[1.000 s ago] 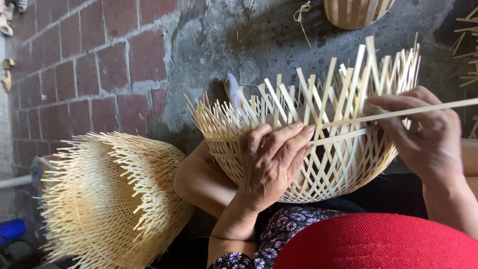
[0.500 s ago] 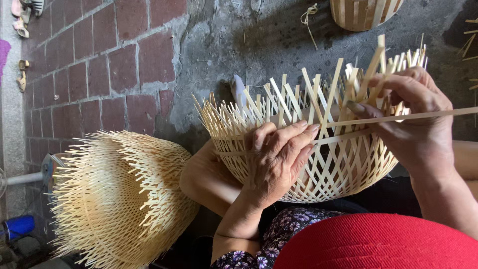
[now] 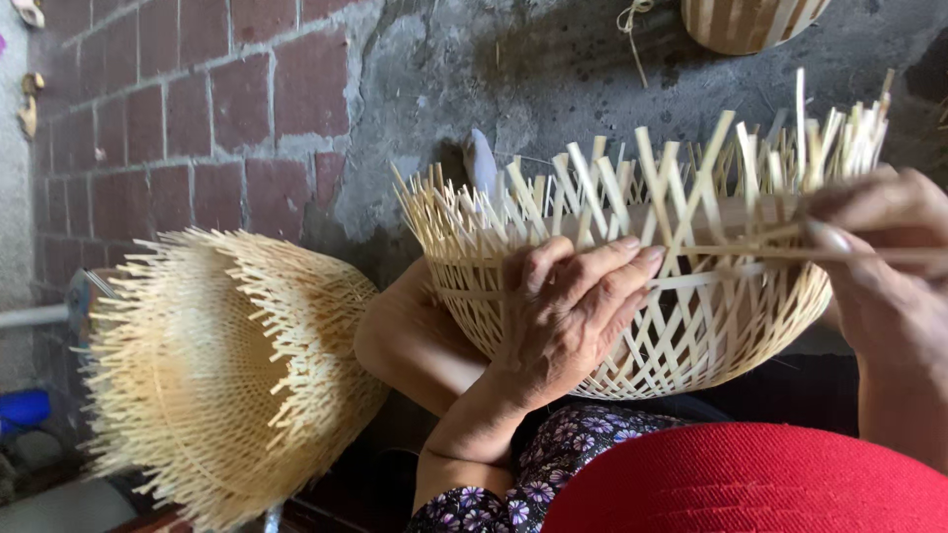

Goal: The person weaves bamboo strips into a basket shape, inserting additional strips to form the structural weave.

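The basket (image 3: 632,296) has its body woven, but loose stakes stand at the rim; the left hand (image 3: 568,316) presses open against it, and the right hand (image 3: 874,266) pinches a strip (image 3: 750,252).

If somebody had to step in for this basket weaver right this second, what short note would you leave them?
Left hand: pressed flat on the outer wall of the half-woven bamboo basket, steadying it on the lap.
Right hand: pinching a thin bamboo strip that lies across the uprights near the top.
Done: bowl and lower wall are woven.
Left: upright ends are loose and untrimmed; no rim yet.
Beside the knee: a stack of unfinished baskets.
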